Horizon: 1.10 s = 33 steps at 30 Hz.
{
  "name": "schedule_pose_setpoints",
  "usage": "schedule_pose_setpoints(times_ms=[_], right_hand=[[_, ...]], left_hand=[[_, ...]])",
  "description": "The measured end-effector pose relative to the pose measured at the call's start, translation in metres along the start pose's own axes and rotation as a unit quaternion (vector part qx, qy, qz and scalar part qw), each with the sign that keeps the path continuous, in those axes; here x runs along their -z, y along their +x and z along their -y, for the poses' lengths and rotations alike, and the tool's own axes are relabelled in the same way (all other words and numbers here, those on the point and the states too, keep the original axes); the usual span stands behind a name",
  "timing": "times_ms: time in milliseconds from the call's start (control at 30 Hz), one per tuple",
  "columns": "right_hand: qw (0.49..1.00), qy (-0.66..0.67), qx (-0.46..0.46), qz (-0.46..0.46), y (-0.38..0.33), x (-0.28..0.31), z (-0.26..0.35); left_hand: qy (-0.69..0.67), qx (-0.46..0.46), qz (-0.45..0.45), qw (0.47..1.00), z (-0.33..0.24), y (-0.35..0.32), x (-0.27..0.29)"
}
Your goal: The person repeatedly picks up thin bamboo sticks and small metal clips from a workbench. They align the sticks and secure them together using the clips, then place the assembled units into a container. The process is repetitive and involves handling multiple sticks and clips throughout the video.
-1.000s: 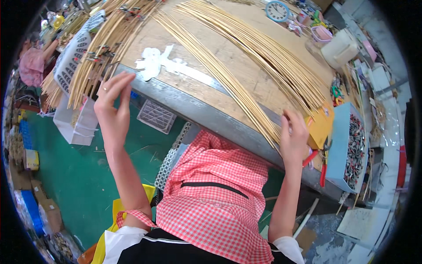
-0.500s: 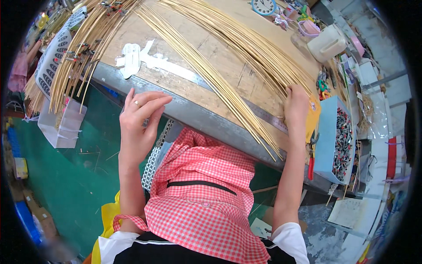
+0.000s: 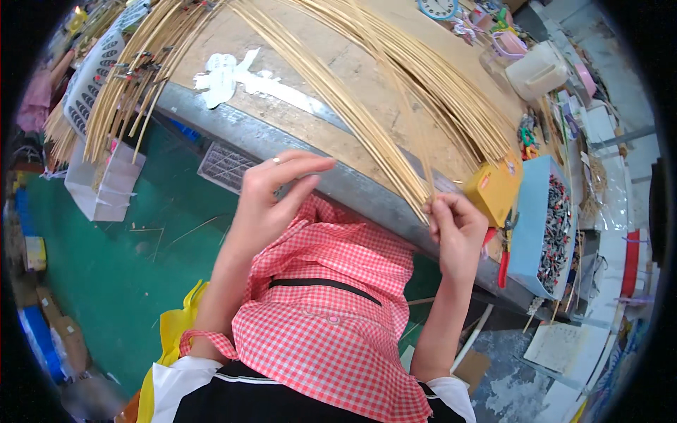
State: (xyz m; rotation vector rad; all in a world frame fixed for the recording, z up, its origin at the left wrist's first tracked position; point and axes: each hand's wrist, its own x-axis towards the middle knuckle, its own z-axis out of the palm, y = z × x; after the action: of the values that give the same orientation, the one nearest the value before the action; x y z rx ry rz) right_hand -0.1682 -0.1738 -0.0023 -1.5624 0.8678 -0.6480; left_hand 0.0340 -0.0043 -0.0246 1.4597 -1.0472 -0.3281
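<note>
My right hand (image 3: 458, 229), thumb and fingers pinched together, grips the near end of a thin bamboo stick (image 3: 411, 130). That stick slants up and away over the workbench, blurred by motion. My left hand (image 3: 282, 190) hovers at the bench's front edge, its thumb and fingers apart and nothing between them. Between the hands runs a narrow bundle of bamboo sticks (image 3: 335, 95), its near ends close to my right fingers. Farther back lies a larger pile of sticks (image 3: 458, 102), partly crossed by the held one. A metal ruler (image 3: 324, 111) sits partly under the narrow bundle.
A yellow box (image 3: 493, 189) and red-handled pliers (image 3: 504, 264) lie right of my right hand. Beside them stands a light-blue bin (image 3: 530, 211) of small dark clips. More sticks (image 3: 116, 99) with clips overhang the left edge, near a white basket (image 3: 92, 81).
My right hand has come from the large pile toward the front edge, drawing a stick with it. My left hand has moved right, fingers still apart. The view has shifted slightly.
</note>
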Motion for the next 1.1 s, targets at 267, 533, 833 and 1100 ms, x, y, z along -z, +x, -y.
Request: schedule_pose_setpoints(times_ms=[267,533,833,1100], right_hand=[[0.984,0.091,0.001,0.154,-0.046,-0.058,-0.013],[0.992,0.070,0.018,0.101,-0.052,-0.068,-0.016],[0.995,-0.052,0.085,0.019,-0.034,-0.067,-0.030],[0.971,-0.195,0.132,-0.035,-0.013,-0.059,-0.036]], left_hand=[[-0.317,0.141,-0.058,0.936,-0.005,-0.003,-0.005],[-0.301,0.159,-0.086,0.936,0.008,-0.006,-0.004],[-0.268,0.180,-0.093,0.942,0.020,-0.003,-0.007],[-0.263,0.196,-0.100,0.939,0.034,-0.005,-0.007]])
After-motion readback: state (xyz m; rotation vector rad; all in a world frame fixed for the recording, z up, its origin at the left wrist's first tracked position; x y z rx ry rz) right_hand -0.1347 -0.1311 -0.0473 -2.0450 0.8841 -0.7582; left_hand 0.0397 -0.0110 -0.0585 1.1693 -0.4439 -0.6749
